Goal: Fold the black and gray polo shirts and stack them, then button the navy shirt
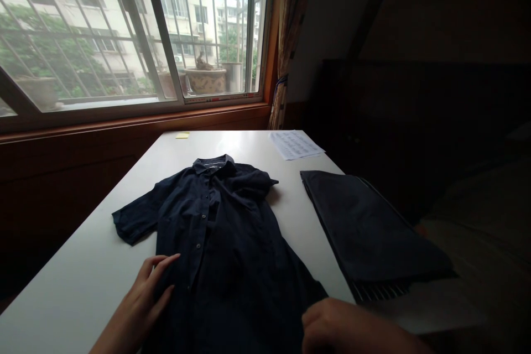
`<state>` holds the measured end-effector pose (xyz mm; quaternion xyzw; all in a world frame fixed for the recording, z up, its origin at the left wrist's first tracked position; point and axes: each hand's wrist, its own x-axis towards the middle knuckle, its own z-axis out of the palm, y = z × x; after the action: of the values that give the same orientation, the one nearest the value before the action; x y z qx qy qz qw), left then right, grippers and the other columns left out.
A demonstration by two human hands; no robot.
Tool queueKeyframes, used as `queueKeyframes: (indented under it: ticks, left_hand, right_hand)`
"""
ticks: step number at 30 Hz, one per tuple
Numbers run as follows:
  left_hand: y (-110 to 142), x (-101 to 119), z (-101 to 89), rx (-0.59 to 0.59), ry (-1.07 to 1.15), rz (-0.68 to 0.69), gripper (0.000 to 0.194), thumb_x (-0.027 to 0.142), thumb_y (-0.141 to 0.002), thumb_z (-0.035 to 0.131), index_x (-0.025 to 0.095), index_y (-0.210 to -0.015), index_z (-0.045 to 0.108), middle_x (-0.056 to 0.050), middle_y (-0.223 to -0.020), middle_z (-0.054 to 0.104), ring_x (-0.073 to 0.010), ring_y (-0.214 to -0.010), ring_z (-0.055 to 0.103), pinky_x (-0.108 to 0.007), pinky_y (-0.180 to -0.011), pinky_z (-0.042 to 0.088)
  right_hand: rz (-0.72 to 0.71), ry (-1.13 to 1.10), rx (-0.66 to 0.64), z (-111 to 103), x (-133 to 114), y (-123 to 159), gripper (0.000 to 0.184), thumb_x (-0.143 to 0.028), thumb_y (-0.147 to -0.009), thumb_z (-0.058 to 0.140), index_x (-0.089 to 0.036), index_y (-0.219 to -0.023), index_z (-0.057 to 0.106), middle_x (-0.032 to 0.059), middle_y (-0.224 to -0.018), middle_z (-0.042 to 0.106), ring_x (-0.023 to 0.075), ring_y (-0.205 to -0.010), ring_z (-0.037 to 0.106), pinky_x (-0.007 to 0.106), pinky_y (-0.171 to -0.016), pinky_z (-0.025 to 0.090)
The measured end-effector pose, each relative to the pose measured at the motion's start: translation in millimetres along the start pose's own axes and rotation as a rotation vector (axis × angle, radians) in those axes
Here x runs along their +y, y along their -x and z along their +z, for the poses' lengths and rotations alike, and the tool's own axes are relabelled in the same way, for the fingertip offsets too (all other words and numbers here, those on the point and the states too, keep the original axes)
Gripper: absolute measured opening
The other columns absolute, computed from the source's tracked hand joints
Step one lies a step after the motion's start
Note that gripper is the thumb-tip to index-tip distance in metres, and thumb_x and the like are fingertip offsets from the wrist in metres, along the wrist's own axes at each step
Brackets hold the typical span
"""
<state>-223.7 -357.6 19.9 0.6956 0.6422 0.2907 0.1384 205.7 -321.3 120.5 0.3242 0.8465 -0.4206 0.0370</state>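
Note:
A dark navy short-sleeved button shirt (224,232) lies spread face up on the white table (78,276), collar toward the window. One sleeve stretches out to the left; the other is folded in over the chest. My left hand (145,298) lies flat on the shirt's lower left side, fingers stretched out. My right hand (344,329) rests at the shirt's lower right hem with its fingers curled under; what they grip is hidden.
A folded dark garment (369,227) lies on the table's right part, over a striped edge. A printed sheet of paper (295,144) and a yellow sticky note (182,135) lie at the far end. Behind is a barred window (124,33) with a curtain (290,38). Dark furniture stands at right.

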Motion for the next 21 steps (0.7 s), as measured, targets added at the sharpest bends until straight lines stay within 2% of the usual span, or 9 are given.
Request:
queueKeyframes:
  ticks: [1, 3, 6, 9, 13, 15, 17, 19, 21]
  left_hand:
    - [1.3, -2.6, -1.5, -0.023, 0.006, 0.002, 0.044, 0.035, -0.091, 0.056, 0.037, -0.135, 0.056, -0.006, -0.127, 0.057, -0.0258, -0.108, 0.068, -0.038, -0.091, 0.06]
    - [5.6, -10.6, -5.5, -0.061, 0.018, 0.0, 0.041, 0.033, -0.091, 0.055, 0.038, -0.132, 0.058, -0.006, -0.126, 0.058, -0.025, -0.103, 0.069, -0.035, -0.087, 0.061]
    - [15.7, -27.2, -14.0, -0.102, 0.03, 0.009, 0.039, 0.031, -0.09, 0.055, 0.04, -0.127, 0.063, -0.006, -0.122, 0.062, -0.0248, -0.099, 0.071, -0.033, -0.082, 0.062]
    - [26.6, -40.1, -27.1, -0.095, 0.028, 0.016, 0.036, 0.035, -0.09, 0.054, 0.041, -0.124, 0.066, -0.006, -0.119, 0.065, -0.0256, -0.098, 0.071, -0.033, -0.082, 0.062]
    - [24.2, -40.1, -54.6, -0.149, -0.024, 0.002, 0.038, 0.046, -0.093, 0.051, 0.043, -0.129, 0.063, -0.004, -0.119, 0.068, -0.0239, -0.091, 0.072, -0.03, -0.075, 0.062]
    - [11.3, -33.4, -67.0, -0.169, -0.104, 0.034, 0.041, 0.051, -0.09, 0.057, 0.042, -0.13, 0.063, -0.004, -0.116, 0.07, -0.0248, -0.092, 0.072, -0.03, -0.075, 0.063]
    - [-6.5, -22.3, -71.8, -0.122, -0.196, 0.082, 0.04, 0.051, -0.089, 0.061, 0.039, -0.127, 0.066, -0.005, -0.116, 0.071, -0.0276, -0.101, 0.07, -0.036, -0.085, 0.062]
    - [-24.8, -6.3, -65.9, -0.072, -0.243, 0.149, 0.037, 0.048, -0.092, 0.059, 0.037, -0.126, 0.067, -0.006, -0.123, 0.069, -0.0295, -0.111, 0.067, -0.042, -0.094, 0.06]
    - [-39.9, 14.1, -50.9, -0.095, -0.24, 0.245, 0.037, 0.042, -0.095, 0.057, 0.038, -0.131, 0.063, -0.004, -0.134, 0.063, -0.0297, -0.123, 0.061, -0.047, -0.101, 0.055]
  right_hand:
    - [-0.022, -0.026, -0.006, -6.6, 3.2, -5.2, 0.018, -0.017, -0.08, 0.07, -0.029, -0.09, 0.08, 0.0004, -0.089, 0.075, 0.0172, -0.082, 0.07, 0.024, -0.072, 0.049]
    - [-0.053, -0.069, 0.074, -27.2, 14.6, -18.5, 0.015, -0.026, -0.088, 0.066, -0.026, -0.094, 0.079, 0.0012, -0.089, 0.075, 0.017, -0.083, 0.069, 0.025, -0.078, 0.049]
    - [-0.003, -0.057, 0.341, -66.2, 46.8, -49.5, 0.022, -0.037, -0.094, 0.06, -0.022, -0.097, 0.076, 0.0046, -0.092, 0.074, 0.0189, -0.084, 0.068, 0.028, -0.077, 0.051]
    - [0.076, 0.02, 0.608, -100.5, 89.9, -93.0, 0.027, -0.032, -0.088, 0.066, -0.02, -0.112, 0.071, 0.0075, -0.102, 0.072, 0.0207, -0.088, 0.068, 0.032, -0.081, 0.053]
    - [0.189, 0.12, 0.837, -131.4, 133.5, -152.4, 0.041, -0.027, -0.082, 0.073, -0.018, -0.121, 0.066, 0.0101, -0.112, 0.065, 0.0201, -0.089, 0.066, 0.035, -0.088, 0.052]
    - [0.227, 0.125, 0.886, -140.9, 143.6, -176.6, 0.045, -0.027, -0.082, 0.073, -0.018, -0.125, 0.064, 0.0111, -0.116, 0.061, 0.0218, -0.097, 0.065, 0.036, -0.093, 0.05]
    - [0.248, 0.118, 0.903, -147.1, 148.0, -196.0, 0.044, -0.025, -0.082, 0.072, -0.018, -0.124, 0.065, 0.0115, -0.116, 0.06, 0.0226, -0.102, 0.063, 0.036, -0.096, 0.048]
    - [0.247, 0.105, 0.892, -151.2, 149.4, -209.9, 0.034, -0.022, -0.08, 0.073, -0.017, -0.114, 0.069, 0.0103, -0.113, 0.062, 0.0221, -0.104, 0.062, 0.034, -0.097, 0.046]
    - [0.232, 0.085, 0.866, -155.0, 150.3, -218.2, 0.018, -0.021, -0.081, 0.071, -0.017, -0.099, 0.072, 0.0079, -0.104, 0.067, 0.021, -0.1, 0.063, 0.032, -0.094, 0.046]
